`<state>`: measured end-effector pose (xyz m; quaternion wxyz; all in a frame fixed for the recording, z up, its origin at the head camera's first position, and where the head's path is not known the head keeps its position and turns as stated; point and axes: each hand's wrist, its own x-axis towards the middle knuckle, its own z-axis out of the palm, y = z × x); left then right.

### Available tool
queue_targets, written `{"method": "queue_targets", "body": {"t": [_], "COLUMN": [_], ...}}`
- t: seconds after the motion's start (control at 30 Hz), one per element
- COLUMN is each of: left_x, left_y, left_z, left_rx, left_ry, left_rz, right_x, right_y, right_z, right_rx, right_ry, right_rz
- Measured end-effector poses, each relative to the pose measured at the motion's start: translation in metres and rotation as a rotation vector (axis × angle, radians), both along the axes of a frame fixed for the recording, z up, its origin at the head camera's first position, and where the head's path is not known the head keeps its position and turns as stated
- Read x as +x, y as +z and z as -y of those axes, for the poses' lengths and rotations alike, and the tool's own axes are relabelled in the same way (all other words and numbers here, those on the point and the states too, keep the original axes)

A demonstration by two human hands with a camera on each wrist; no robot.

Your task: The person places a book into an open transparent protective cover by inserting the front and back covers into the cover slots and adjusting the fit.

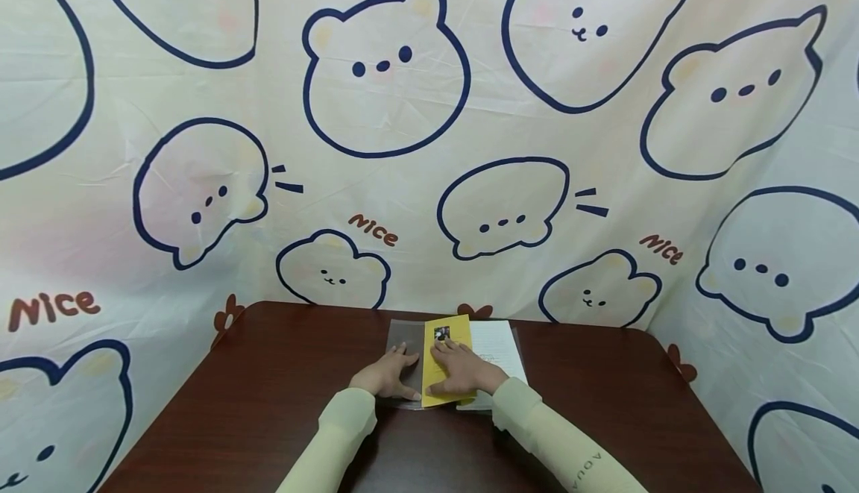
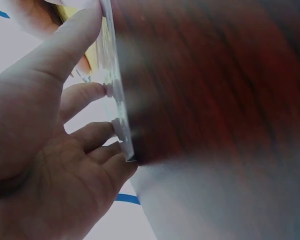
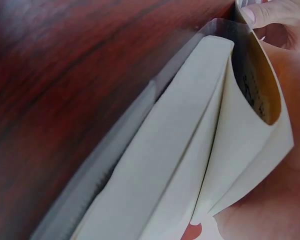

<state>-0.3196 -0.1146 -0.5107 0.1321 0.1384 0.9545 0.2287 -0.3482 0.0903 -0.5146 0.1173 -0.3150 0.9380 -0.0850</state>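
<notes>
A book lies opened on the table, its yellow cover (image 1: 447,400) with a small dark picture near the top. To the right of that cover shows a white page with faint print (image 1: 499,340). A clear plastic book cover (image 1: 405,331) spreads out on the left side. My left hand (image 1: 384,374) presses on the plastic with fingers spread, its fingertips touching the sheet in the left wrist view. Spread over the yellow cover, my right hand (image 1: 463,370) presses it down. From the right wrist side, the thick page block (image 3: 165,135) and a bowed leaf stand out.
A dark reddish-brown wooden table (image 1: 268,396) carries the book near its far edge. Behind and at both sides hangs a pale cloth (image 1: 403,187) printed with blue-outlined animal faces.
</notes>
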Motion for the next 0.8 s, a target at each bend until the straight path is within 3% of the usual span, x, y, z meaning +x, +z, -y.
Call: {"method": "queue_targets", "body": {"t": [0.8], "left_x": [0.0007], "left_y": [-0.0016], "left_z": [-0.0029], "left_rx": [0.013], "left_ry": [0.003], "left_rz": [0.011], "right_x": [0.001], "right_y": [-0.0016], "right_z": [0.0057], "right_rx": [-0.027], "right_ry": [0.005], "right_rz": [-0.022]}}
